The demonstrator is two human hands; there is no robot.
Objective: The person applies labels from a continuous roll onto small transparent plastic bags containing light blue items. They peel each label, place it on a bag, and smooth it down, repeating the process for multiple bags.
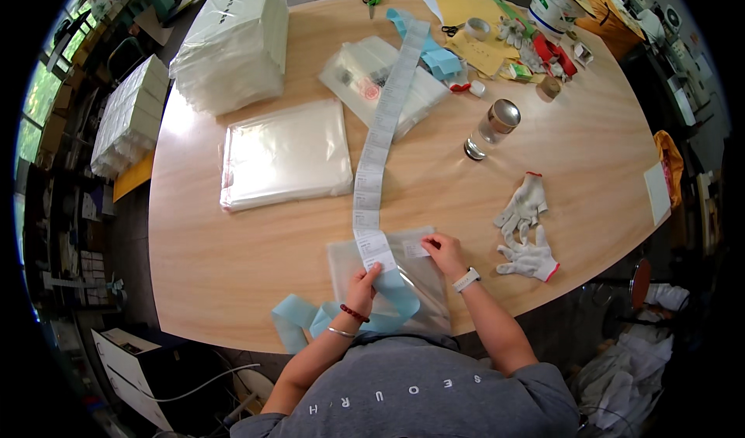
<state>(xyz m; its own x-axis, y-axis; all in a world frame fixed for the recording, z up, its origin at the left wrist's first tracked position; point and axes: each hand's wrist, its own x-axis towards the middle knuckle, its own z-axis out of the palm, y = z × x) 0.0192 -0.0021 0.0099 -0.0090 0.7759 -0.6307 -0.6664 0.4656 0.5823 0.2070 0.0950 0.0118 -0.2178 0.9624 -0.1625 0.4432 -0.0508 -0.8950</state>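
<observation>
My left hand (364, 286) is closed on a long strip of white printed labels (375, 159), its thumb on top near the strip's end. The strip runs away from me across the table, and its bare light-blue backing (399, 294) curls below the hand toward the left. Beneath it, a clear plastic bag (427, 287) lies flat at the table's near edge. On the bag's upper part is a small white label (414, 249). The fingers of my right hand (444, 253) are pinched together at this label's right edge.
Stacks of clear plastic bags (287, 155) and a tall wrapped pile (233, 46) stand at the far left. To the right are a glass bottle (492, 130) and white work gloves (529, 253). Green-handled scissors (372, 2) and a white bucket (552, 7) sit farther back.
</observation>
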